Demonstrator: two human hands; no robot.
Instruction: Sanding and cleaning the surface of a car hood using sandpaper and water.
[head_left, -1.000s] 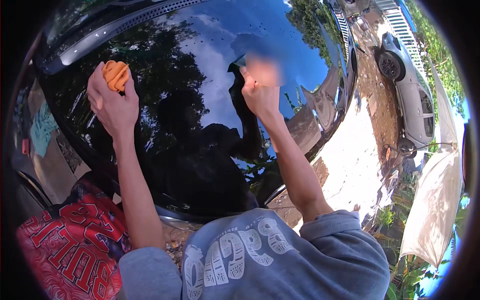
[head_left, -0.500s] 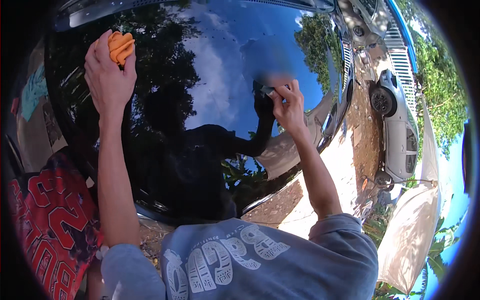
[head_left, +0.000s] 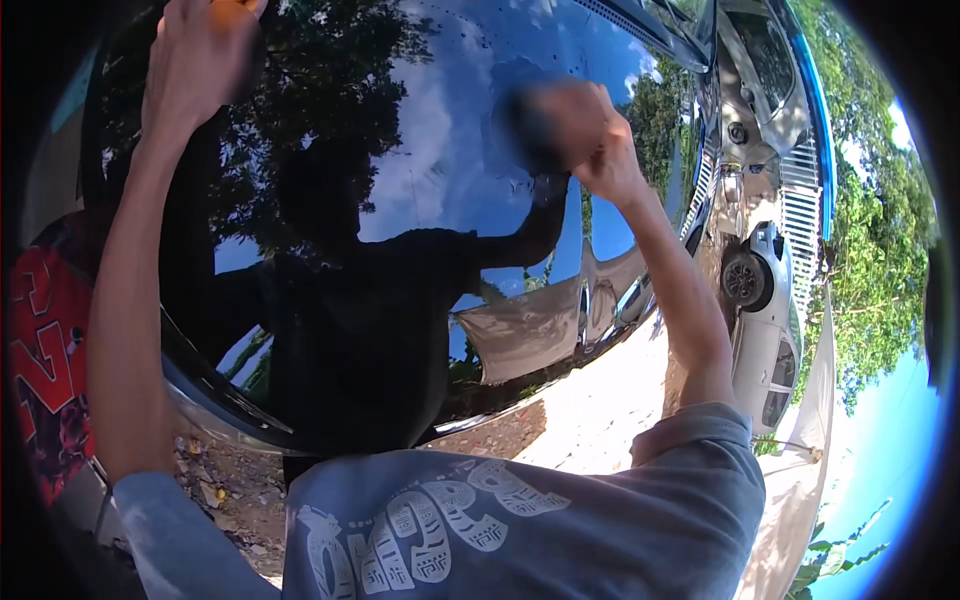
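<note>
A glossy black car hood (head_left: 360,310) spreads out below me, mirroring trees, sky and my dark outline. At the upper left edge of the view, my left hand (head_left: 195,75) is closed around a crumpled orange cloth (head_left: 232,12), only part of which shows. My right hand (head_left: 605,150) is over the right half of the hood, its fingers bent and closed. A blurred patch covers its fingertips, so whatever they hold cannot be made out. Small droplets or specks (head_left: 470,40) dot the hood beyond that hand.
A person in a red patterned shirt (head_left: 50,350) is close by on my left. Past the hood on the right are a silver car (head_left: 765,350), a white slatted fence (head_left: 800,190) and a beige tarp (head_left: 800,480). Leaf-strewn ground (head_left: 220,490) lies in front of the hood.
My left hand has shifted up and left with the orange cloth, now partly out of view. My right hand has moved up and slightly right. The whole view has shifted too.
</note>
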